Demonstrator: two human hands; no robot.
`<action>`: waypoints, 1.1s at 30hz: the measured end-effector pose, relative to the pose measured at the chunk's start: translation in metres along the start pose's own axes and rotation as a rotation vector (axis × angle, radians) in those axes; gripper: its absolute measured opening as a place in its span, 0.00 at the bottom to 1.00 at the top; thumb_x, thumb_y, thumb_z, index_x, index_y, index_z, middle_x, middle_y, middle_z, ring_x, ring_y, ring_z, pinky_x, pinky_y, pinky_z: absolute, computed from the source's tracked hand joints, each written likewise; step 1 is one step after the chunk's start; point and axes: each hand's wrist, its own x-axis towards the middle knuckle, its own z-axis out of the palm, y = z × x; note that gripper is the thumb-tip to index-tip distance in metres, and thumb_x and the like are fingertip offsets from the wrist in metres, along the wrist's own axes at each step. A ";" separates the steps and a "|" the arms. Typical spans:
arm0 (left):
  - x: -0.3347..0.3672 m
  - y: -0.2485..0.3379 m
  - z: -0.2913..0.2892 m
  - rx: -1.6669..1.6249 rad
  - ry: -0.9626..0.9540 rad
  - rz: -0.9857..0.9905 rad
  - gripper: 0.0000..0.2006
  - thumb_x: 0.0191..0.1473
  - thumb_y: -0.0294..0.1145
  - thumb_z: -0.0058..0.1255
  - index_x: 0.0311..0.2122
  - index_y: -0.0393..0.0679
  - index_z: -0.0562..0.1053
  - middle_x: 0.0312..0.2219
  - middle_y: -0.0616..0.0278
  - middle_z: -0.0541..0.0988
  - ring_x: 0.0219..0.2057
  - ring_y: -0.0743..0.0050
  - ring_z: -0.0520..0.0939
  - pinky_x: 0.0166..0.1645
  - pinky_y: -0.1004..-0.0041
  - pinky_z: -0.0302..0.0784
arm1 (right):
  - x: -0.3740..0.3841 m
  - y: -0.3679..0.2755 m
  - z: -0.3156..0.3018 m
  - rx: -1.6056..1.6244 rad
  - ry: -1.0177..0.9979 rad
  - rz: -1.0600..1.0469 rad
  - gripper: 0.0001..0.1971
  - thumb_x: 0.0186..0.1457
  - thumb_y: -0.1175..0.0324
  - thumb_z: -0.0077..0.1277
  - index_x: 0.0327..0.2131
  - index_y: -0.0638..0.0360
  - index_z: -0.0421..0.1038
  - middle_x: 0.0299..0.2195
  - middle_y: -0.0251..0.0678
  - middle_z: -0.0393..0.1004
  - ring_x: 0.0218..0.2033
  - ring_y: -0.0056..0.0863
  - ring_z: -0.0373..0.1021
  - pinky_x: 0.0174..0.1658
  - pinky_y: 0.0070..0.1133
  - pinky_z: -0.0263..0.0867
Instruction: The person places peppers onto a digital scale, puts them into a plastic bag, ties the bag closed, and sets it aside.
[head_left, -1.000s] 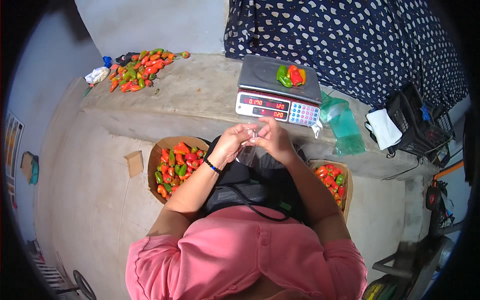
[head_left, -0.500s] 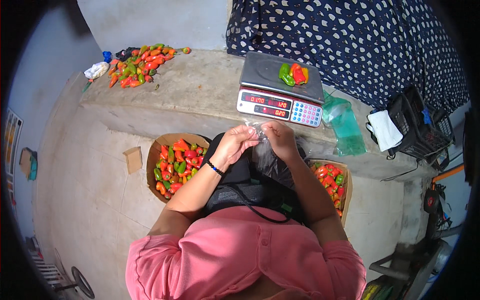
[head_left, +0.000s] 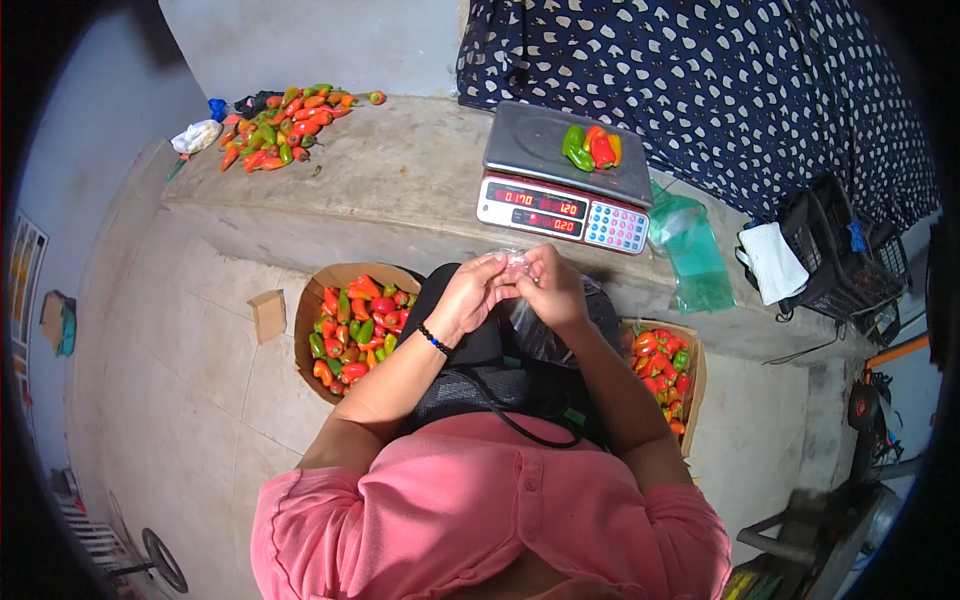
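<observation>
Both hands meet in front of the ledge, just short of the scale. My left hand [head_left: 474, 292] pinches one side of a clear plastic bag [head_left: 517, 264], and my right hand [head_left: 553, 284] grips its other side. Fingers of both hands are bent and close together at the bag's edge. Beyond them, a digital scale [head_left: 565, 180] with a grey plate and lit red digits rests on the ledge. Several green, red and yellow peppers [head_left: 592, 148] lie on its plate. More clear plastic [head_left: 545, 335] lies over my lap below my right hand.
Cardboard boxes of peppers stand either side of my legs: a left box [head_left: 309, 361] and a right box [head_left: 697, 385]. A pepper pile [head_left: 280, 130] lies on the concrete ledge [head_left: 400, 175]. Right of the scale are a green plastic bag [head_left: 695, 260], a white cloth [head_left: 772, 260] and black crates [head_left: 850, 260].
My right hand has shifted slightly left, and its fingers have moved nearer my left hand around the bag's edge. The peppers stay on the scale.
</observation>
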 end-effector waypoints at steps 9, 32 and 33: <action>0.005 -0.015 -0.004 0.861 0.081 0.426 0.14 0.57 0.36 0.41 0.32 0.38 0.77 0.26 0.62 0.77 0.30 0.72 0.74 0.38 0.75 0.68 | -0.004 -0.040 -0.012 -0.608 0.127 -0.430 0.16 0.37 0.66 0.54 0.33 0.55 0.67 0.31 0.36 0.67 0.34 0.36 0.64 0.37 0.35 0.57; -0.028 0.005 0.045 0.736 -0.152 0.072 0.19 0.53 0.31 0.47 0.50 0.38 0.65 0.37 0.64 0.73 0.37 0.81 0.72 0.40 0.81 0.69 | -0.043 -0.025 -0.050 0.782 -0.105 0.407 0.06 0.52 0.68 0.50 0.31 0.59 0.66 0.24 0.29 0.69 0.23 0.15 0.64 0.27 0.12 0.59; -0.028 0.004 0.045 0.731 -0.130 0.211 0.21 0.51 0.31 0.49 0.51 0.39 0.64 0.42 0.61 0.71 0.42 0.77 0.70 0.44 0.78 0.68 | -0.043 -0.032 -0.049 0.821 -0.134 0.395 0.06 0.52 0.69 0.50 0.32 0.59 0.66 0.25 0.29 0.70 0.24 0.15 0.65 0.28 0.12 0.60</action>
